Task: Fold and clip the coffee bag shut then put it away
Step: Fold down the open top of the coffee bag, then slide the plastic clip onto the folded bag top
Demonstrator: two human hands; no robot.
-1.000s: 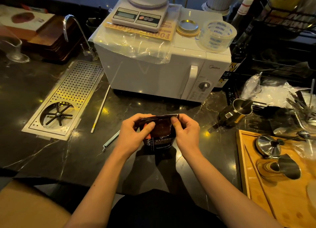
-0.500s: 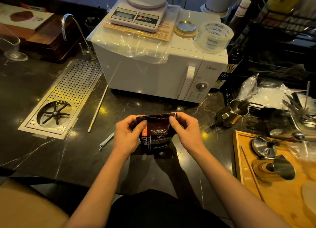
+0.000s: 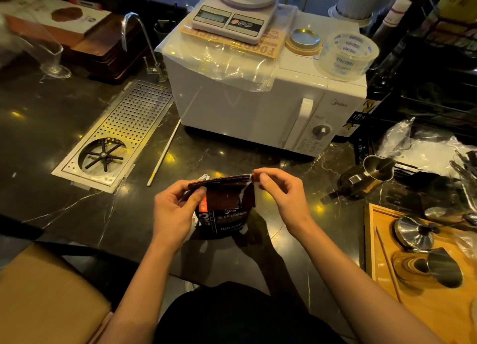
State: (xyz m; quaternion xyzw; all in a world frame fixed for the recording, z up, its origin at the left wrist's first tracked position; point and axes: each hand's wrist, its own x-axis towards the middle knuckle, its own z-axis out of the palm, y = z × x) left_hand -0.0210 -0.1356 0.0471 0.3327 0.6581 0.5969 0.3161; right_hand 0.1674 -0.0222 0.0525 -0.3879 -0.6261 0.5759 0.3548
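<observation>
Your coffee bag [image 3: 224, 216] stands upright on the table [image 3: 64, 209] at 6 o'clock from the microwave [image 3: 258, 106]. Its folded top edge runs 9 to 3 between your hands: left hand [image 3: 178, 209] pinched on the 9 end, right hand [image 3: 281, 191] pinched on the 3 end. Roll toward 6; I see no clip.

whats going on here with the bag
A person stands at a dark counter with a coffee bag upright in front of a white microwave. The left hand and the right hand each pinch an end of the bag's top, which is bent over. No clip is on it.
</observation>
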